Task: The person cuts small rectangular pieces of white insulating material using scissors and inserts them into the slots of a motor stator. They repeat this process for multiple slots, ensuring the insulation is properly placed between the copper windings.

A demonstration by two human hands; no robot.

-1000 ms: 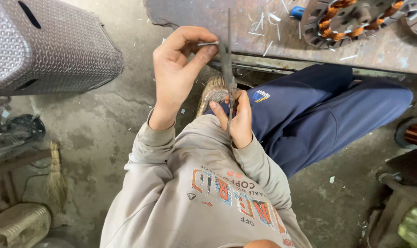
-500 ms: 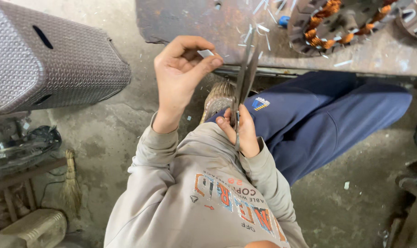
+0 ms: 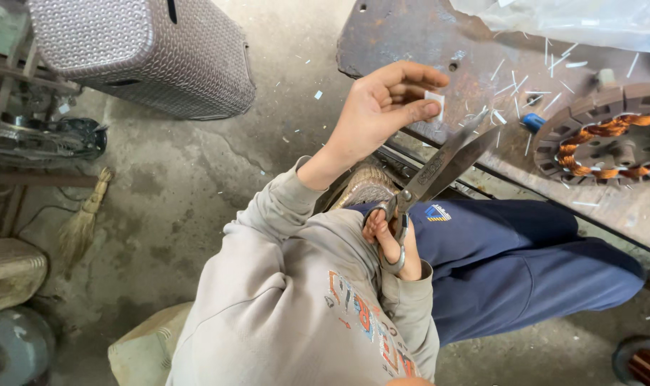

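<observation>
Beside rusty table (image 3: 411, 43), right hand (image 3: 393, 243) grips scissors (image 3: 439, 168).

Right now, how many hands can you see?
2: the left hand pinches a small white piece above the scissors; the right hand grips their handles.

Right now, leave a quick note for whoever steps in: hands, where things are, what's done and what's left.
Left hand: raised, pinching a small white slip between thumb and fingers.
Right hand: grip in the handles of large scissors, blades slightly open, tips just below the slip.
Motor stator with copper windings lies on the rusty metal plate, white offcuts scattered about.
Done: many offcuts already lie there.
Left: this slip is not yet cut.
</observation>
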